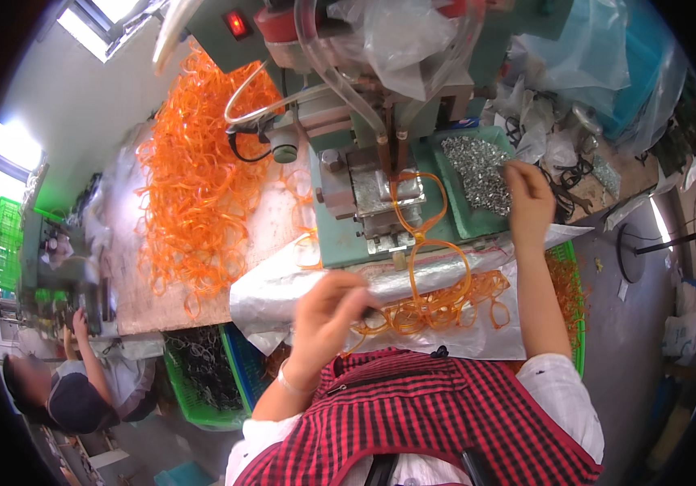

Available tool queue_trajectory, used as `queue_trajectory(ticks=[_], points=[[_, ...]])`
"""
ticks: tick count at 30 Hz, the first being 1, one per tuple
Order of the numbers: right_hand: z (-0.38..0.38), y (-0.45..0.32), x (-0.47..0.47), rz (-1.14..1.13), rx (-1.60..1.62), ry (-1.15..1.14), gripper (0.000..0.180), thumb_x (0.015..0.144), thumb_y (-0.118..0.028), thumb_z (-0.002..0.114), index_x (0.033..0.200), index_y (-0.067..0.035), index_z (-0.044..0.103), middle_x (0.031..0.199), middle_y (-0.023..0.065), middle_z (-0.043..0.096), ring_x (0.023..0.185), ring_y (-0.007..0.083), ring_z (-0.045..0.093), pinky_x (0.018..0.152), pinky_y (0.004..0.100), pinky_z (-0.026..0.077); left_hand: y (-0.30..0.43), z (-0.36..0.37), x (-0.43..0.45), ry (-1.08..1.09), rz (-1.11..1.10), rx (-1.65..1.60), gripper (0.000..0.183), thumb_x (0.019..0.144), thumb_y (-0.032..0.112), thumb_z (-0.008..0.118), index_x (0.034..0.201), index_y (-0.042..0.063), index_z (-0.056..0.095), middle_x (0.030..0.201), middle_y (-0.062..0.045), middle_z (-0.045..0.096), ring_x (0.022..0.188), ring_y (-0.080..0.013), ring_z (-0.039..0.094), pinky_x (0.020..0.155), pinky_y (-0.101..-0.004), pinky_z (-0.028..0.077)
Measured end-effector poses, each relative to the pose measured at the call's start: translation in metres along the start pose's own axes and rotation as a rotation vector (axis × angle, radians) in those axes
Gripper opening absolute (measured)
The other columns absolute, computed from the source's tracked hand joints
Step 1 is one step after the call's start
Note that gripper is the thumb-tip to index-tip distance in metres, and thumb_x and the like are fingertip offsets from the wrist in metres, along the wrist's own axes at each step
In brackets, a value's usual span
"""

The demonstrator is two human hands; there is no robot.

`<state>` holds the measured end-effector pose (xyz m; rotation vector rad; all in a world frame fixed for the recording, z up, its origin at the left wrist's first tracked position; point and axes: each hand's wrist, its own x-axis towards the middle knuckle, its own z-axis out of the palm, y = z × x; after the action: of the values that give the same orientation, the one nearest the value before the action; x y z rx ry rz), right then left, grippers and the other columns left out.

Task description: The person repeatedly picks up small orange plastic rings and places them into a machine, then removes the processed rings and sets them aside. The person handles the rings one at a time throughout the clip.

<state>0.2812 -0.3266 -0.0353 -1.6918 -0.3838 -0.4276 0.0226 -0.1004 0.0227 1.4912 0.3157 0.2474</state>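
Observation:
An orange translucent plastic eyeglass frame (441, 243) stands out from the metal fixture (378, 188) of a green bench machine (335, 237), one rim under the two copper-coloured tips (391, 155). My right hand (530, 197) is over the right edge of a green tray (475, 228) of small silvery metal parts (478, 173). Its fingertips are bent together; whether they pinch a part is too small to tell. My left hand (332, 319) hovers left of the frame, fingers curled, with a small dark thing (369, 313) at the fingertips. Below lie several more orange frames (414, 316) on a silvery sheet (499, 340).
A tall heap of orange frames (202, 182) covers the wooden bench (269, 237) at left. Green crates (193, 395) stand below the bench. Plastic bags (542, 130) and a wrench (572, 197) lie at right. Another person (80, 389) works at far left.

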Motion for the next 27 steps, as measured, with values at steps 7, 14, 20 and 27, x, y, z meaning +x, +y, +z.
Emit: queue_trajectory(ticks=[7, 14, 20, 27], points=[[0.041, 0.001, 0.001, 0.267, 0.366, 0.115, 0.017, 0.096, -0.005, 0.066, 0.111, 0.001, 0.070, 0.102, 0.0068, 0.071, 0.094, 0.0135, 0.067, 0.088, 0.0253, 0.051, 0.030, -0.088, 0.046, 0.538, 0.372, 0.549, 0.005, 0.092, 0.002, 0.068, 0.095, -0.001, 0.069, 0.091, -0.006, 0.068, 0.085, -0.0144, 0.062, 0.077, -0.0263, 0.048], [0.047, -0.030, -0.001, 0.217, 0.044, -0.055, 0.014, 0.090, -0.004, 0.071, 0.104, -0.001, 0.074, 0.100, 0.0048, 0.074, 0.092, 0.0112, 0.066, 0.085, 0.0250, 0.050, -0.048, -0.093, 0.120, 0.338, 0.312, 1.279, 0.011, 0.077, 0.017, 0.078, 0.085, 0.009, 0.080, 0.085, -0.009, 0.064, 0.090, -0.0298, 0.061, 0.082, -0.0381, 0.049], [-0.038, -0.036, -0.042, -0.199, -0.472, -0.017, 0.016, 0.080, 0.003, 0.073, 0.094, -0.004, 0.076, 0.094, 0.0093, 0.073, 0.088, 0.0234, 0.068, 0.081, 0.0313, 0.052, -0.065, -0.109, 0.118, 0.147, 0.007, 1.106, 0.019, 0.073, 0.019, 0.083, 0.087, 0.006, 0.080, 0.083, -0.011, 0.059, 0.076, -0.0250, 0.062, 0.071, -0.0357, 0.051], [-0.027, -0.089, -0.039, 0.083, -0.120, -0.270, 0.017, 0.081, -0.003, 0.075, 0.097, -0.003, 0.076, 0.094, 0.0058, 0.073, 0.087, 0.0160, 0.067, 0.082, 0.0289, 0.051, -0.058, -0.111, 0.114, 0.050, -0.014, 1.147, 0.018, 0.075, 0.018, 0.083, 0.084, 0.005, 0.076, 0.087, -0.009, 0.058, 0.077, -0.0230, 0.060, 0.070, -0.0355, 0.050]])
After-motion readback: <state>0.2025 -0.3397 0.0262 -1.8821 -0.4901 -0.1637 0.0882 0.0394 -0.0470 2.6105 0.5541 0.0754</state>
